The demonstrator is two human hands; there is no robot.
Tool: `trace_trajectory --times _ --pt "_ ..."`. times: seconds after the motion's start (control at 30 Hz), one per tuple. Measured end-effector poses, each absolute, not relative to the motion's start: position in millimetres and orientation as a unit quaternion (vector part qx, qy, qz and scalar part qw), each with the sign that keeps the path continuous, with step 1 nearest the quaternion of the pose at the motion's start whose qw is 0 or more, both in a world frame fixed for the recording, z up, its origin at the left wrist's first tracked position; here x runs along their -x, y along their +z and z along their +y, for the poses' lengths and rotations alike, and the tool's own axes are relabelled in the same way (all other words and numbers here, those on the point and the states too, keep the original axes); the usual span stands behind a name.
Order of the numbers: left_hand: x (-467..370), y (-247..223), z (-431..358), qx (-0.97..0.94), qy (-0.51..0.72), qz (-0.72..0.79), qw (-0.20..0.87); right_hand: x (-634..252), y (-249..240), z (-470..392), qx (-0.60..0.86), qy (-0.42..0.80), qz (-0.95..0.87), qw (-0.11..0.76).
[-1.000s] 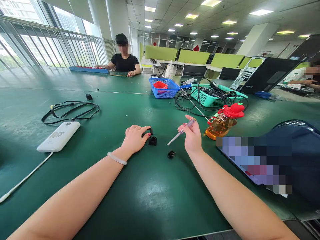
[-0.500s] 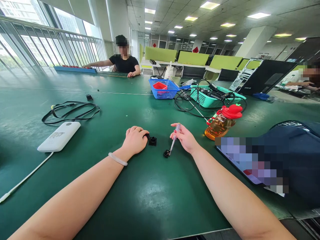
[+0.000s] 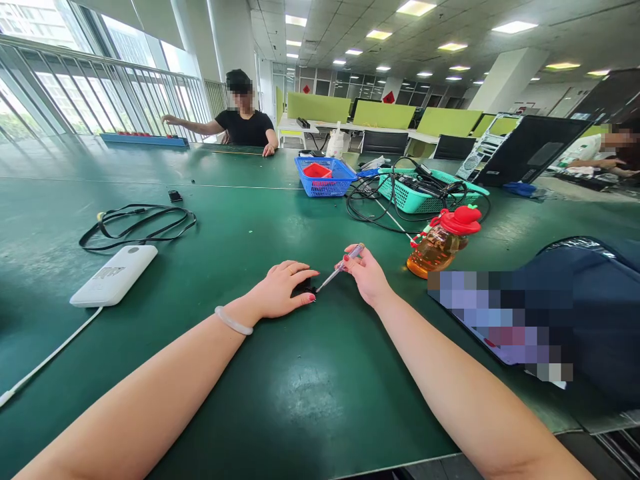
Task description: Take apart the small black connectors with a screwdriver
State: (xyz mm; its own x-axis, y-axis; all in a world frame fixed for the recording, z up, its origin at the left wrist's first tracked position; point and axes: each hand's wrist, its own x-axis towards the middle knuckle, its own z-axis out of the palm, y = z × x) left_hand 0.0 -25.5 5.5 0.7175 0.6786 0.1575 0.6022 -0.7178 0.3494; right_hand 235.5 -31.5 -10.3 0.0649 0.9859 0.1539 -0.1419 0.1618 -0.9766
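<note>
My right hand (image 3: 365,273) is closed on the clear handle of a screwdriver (image 3: 354,253). Its metal shaft slants down to the left, and the tip meets a small black part (image 3: 311,289) on the green table (image 3: 320,373). Around that part curves my left hand (image 3: 283,289), thumb below and fingers above, holding it against the tabletop. The fingers partly cover the black part, so its shape is hard to make out.
A white power bank (image 3: 114,275) with a black cable (image 3: 140,223) lies at left. Behind stand a blue basket (image 3: 327,183), a teal basket (image 3: 425,200) and a red-lidded bottle (image 3: 435,250). A phone (image 3: 480,320) lies at right; a person (image 3: 245,127) sits opposite.
My left hand has opened around the black part and moved slightly nearer. The screwdriver has tilted, its tip moving up and left to the part between my left fingers.
</note>
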Motion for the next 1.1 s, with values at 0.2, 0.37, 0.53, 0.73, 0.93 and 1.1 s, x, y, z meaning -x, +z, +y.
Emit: trace_trajectory --times 0.2,0.37,0.53,0.73,0.93,1.1 --pt "-5.6 7.0 -33.9 -0.92 0.138 0.344 0.125 -242.8 -14.2 -28.1 0.427 0.507 -0.484 0.571" --pt "-13.9 7.7 -46.5 -0.915 0.131 0.372 0.087 -246.6 -15.3 -25.6 0.407 0.537 -0.469 0.57" --pt "-20.5 10.5 -55.7 -0.909 0.134 0.385 0.084 -246.8 -15.8 -24.3 0.4 0.539 -0.464 0.578" --pt "6.5 16.4 -73.3 -0.914 0.116 0.383 0.073 -245.6 -14.7 -24.6 0.398 0.534 -0.466 0.582" --pt "99.9 21.0 -126.2 -0.89 0.101 0.439 0.064 -242.1 -13.0 -28.6 0.392 0.539 -0.491 0.561" --pt "198.6 11.8 -161.2 -0.813 0.126 0.568 0.024 -240.3 -15.8 -28.7 0.396 0.537 -0.505 0.547"
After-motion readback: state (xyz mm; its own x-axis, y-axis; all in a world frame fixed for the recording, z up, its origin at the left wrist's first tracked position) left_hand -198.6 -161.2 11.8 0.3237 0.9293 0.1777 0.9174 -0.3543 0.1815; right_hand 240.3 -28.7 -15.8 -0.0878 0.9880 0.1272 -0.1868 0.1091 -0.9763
